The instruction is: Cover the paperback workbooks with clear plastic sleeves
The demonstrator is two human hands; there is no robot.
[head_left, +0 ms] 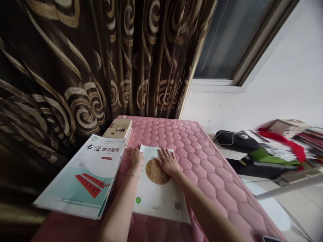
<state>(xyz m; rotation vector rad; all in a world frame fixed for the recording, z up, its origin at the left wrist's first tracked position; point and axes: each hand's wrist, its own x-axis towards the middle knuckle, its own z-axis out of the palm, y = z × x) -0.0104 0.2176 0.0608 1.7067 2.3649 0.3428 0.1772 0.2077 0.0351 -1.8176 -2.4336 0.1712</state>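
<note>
A pale book (pixel 156 198) with a brown round picture and a barcode lies flat on the pink quilted surface (pixel 209 171). On its upper right part my right hand (pixel 168 162) rests palm down, fingers spread. My left hand (pixel 136 156) is at the book's upper left edge, its fingers curled together; whether they pinch the edge is hidden. To the left lies a stack of books (pixel 88 174), the top one white and teal with red banners. Behind that stack sits a pile of smaller tan books (pixel 118 128).
A dark patterned curtain (pixel 151 60) hangs behind and to the left. At the right, a cluttered table holds a black case (pixel 236 140), a red cloth (pixel 287 143), papers and a green item (pixel 270 157). A dark object (pixel 271 238) shows at the bottom right edge.
</note>
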